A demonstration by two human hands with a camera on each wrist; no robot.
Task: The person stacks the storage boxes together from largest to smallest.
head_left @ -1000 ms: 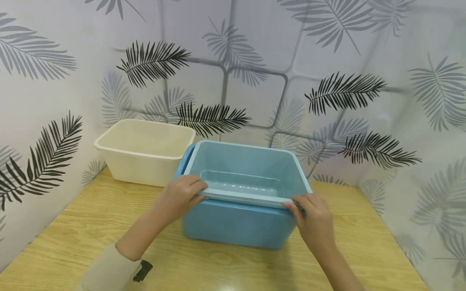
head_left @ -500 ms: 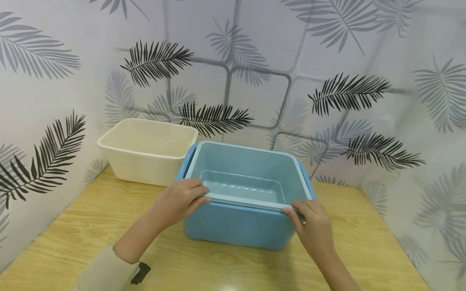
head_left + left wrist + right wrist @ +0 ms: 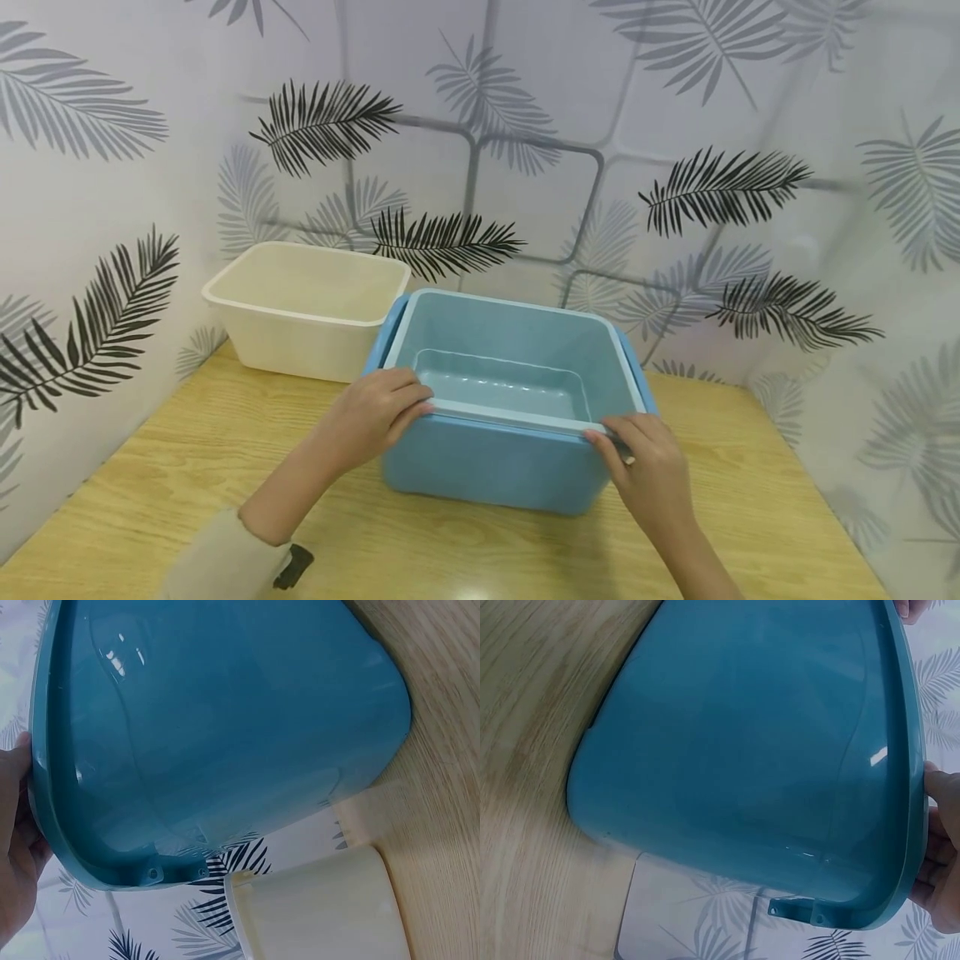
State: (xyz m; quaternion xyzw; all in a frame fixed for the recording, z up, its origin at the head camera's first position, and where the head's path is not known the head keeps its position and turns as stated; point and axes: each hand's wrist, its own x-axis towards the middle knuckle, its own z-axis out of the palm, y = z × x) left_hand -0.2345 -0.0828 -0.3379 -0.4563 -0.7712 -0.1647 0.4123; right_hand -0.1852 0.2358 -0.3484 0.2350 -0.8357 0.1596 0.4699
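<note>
A light blue plastic bin [image 3: 517,333] sits nested inside a slightly larger, darker blue bin [image 3: 495,467] at the middle of the table. My left hand [image 3: 378,410] grips the light blue bin's front rim near its left corner, fingers over the edge and thumb toward me. At the front right corner my right hand [image 3: 651,467] pinches the same rim between thumb and fingers. Both wrist views show mainly the outer bin's wall and its rim; there, left fingers [image 3: 15,780] and right fingers [image 3: 934,855] are at the rim. The light blue bin's outer walls are mostly hidden.
A cream bin [image 3: 307,333] stands behind and left of the blue ones, close to the leaf-patterned wall [image 3: 525,100]. The wood-grain table [image 3: 225,442] carries all the bins. A dark strap piece [image 3: 294,567] shows by my left sleeve [image 3: 225,562].
The light blue bin's front rim has sunk lower into the blue bin, and the blue bin's right rim has come into view. Both hands moved slightly down with the rim; the last half second shows little movement.
</note>
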